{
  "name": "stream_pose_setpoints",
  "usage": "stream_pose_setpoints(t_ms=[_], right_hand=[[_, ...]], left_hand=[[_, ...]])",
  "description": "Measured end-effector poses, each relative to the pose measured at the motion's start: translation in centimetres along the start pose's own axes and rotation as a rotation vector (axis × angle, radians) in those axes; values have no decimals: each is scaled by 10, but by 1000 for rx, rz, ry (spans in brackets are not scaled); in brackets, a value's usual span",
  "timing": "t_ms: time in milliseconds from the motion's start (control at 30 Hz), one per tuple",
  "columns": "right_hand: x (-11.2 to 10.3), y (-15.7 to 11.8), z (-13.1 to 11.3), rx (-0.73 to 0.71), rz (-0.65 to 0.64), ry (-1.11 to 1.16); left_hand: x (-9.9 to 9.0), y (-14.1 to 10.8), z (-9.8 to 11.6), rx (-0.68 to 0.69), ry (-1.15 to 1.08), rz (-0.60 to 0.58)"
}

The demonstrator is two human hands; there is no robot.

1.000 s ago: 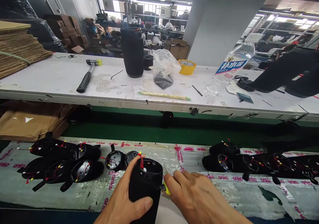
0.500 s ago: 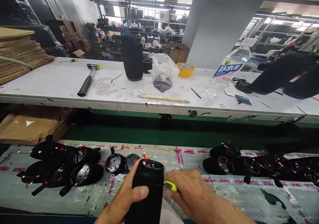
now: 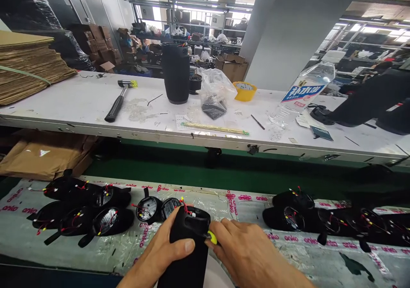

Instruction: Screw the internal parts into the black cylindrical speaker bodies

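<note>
My left hand (image 3: 160, 256) is wrapped round a black cylindrical speaker housing (image 3: 188, 258), its thumb lying across the front. The housing's open end faces up, and red wires with small connectors stick out of it. At its right edge, just below the rim, my right hand (image 3: 245, 247) grips a small tool with a yellow-green handle (image 3: 212, 237). The tool's tip meets the housing's side near the rim; the fingers cover most of the handle, so its exact kind cannot be made out.
Similar black housings with wires lie on the taped plastic sheet to the left (image 3: 109, 222) and right (image 3: 293, 217). Beyond is a white bench (image 3: 147, 126) with a hammer (image 3: 117, 104), an upright housing (image 3: 176, 74), a plastic bag (image 3: 214, 91), yellow tape (image 3: 245, 91) and a bottle (image 3: 303, 94).
My right hand has moved slightly left and the tool is now pressed against the housing near its rim. The housing's top has turned a little. The view has shifted slightly left.
</note>
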State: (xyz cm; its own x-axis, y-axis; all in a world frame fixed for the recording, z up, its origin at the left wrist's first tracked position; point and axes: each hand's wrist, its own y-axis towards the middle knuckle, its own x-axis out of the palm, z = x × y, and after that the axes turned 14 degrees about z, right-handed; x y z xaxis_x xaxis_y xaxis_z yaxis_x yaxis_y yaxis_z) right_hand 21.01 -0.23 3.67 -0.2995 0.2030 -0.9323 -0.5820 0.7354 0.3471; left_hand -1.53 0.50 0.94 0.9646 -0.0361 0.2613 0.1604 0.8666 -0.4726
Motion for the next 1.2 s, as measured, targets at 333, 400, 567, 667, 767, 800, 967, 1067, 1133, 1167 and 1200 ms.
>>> stream_pose_setpoints(t_ms=[333,400,567,667,767,800,967,1067,1133,1167,1200], right_hand=[[-8,6,4,-83,-51,-41],[-6,4,4,-64,-60,-61],[-4,-1,1,-48,-76,-113],[-4,-1,0,-44,-100,-124],[-5,-1,-1,-61,-185,-120],[-6,0,-1,-64,-207,-123],[-12,4,-3,-80,-261,-136],[-19,10,-7,-79,-299,-146],[-22,13,-9,-104,-311,-145],[-23,14,-11,-108,-306,-149],[-23,13,-12,-106,-298,-153]], left_hand=[[4,2,1,141,130,-40],[4,1,1,144,157,-35],[6,-8,3,164,298,107],[8,-12,3,172,332,167],[11,-15,4,166,339,197],[12,-15,5,168,343,209],[15,-18,8,184,384,239],[15,-18,7,204,372,268],[15,-18,6,221,359,290],[15,-18,5,228,357,300],[14,-17,4,233,357,306]])
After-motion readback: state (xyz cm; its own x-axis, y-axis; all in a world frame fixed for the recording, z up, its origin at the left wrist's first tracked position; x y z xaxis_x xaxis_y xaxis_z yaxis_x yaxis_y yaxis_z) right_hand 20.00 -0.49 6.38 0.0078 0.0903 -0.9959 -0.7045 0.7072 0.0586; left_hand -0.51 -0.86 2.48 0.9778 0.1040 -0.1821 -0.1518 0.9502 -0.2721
